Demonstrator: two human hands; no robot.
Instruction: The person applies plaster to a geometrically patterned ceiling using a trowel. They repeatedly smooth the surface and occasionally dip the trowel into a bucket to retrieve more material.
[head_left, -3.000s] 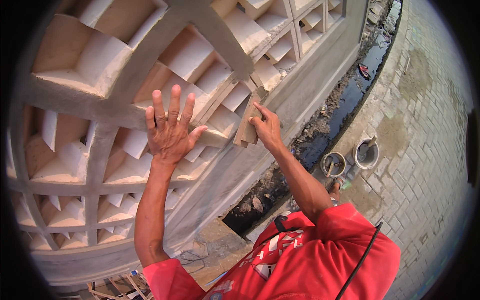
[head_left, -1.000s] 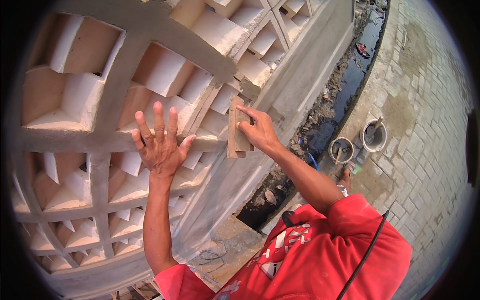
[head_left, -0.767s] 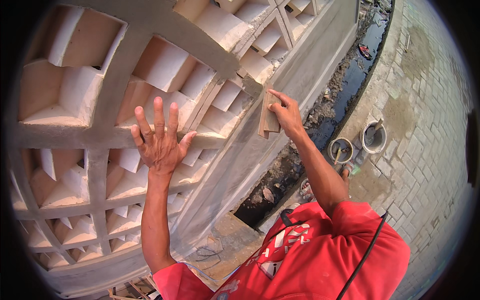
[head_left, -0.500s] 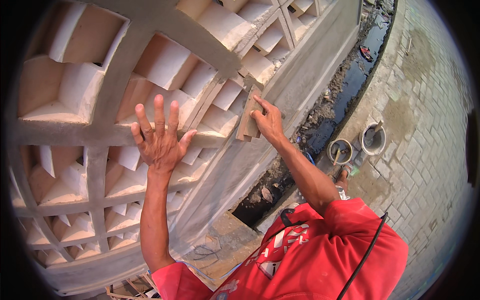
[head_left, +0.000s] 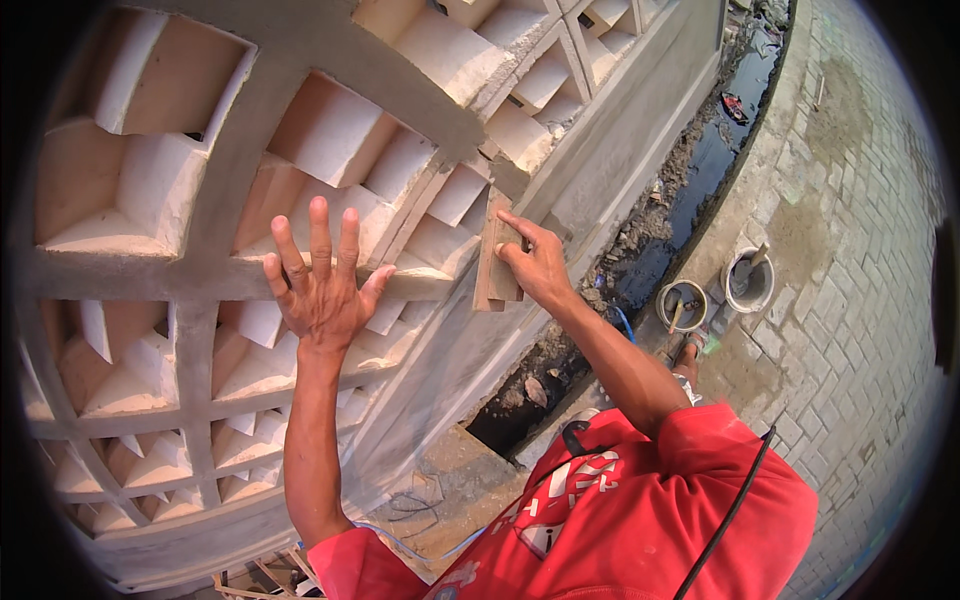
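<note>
My right hand [head_left: 541, 268] grips a wooden float [head_left: 488, 262], a flat board with a handle piece, held against the plastered band beside the openwork wall blocks. Just above the float's top end, a darker patch of mortar [head_left: 509, 178] shows on that band. With fingers spread, my left hand [head_left: 328, 302] is over the grid of pale vent blocks [head_left: 333, 130] and holds nothing. It looks braced near a grey rib [head_left: 225, 272] of the wall, though whether the palm touches is hidden.
Below the wall runs a ditch with dark water [head_left: 700, 200] and rubble along it. Beyond lies block paving [head_left: 860, 260]. Two buckets, one smaller [head_left: 661, 305] and one larger [head_left: 766, 296], stand near my foot with mortar and tools inside. A black cable [head_left: 728, 515] crosses my red shirt.
My right hand has slid the float a short way down along the band, uncovering the darker mortar above it. The left hand keeps its place and spread.
</note>
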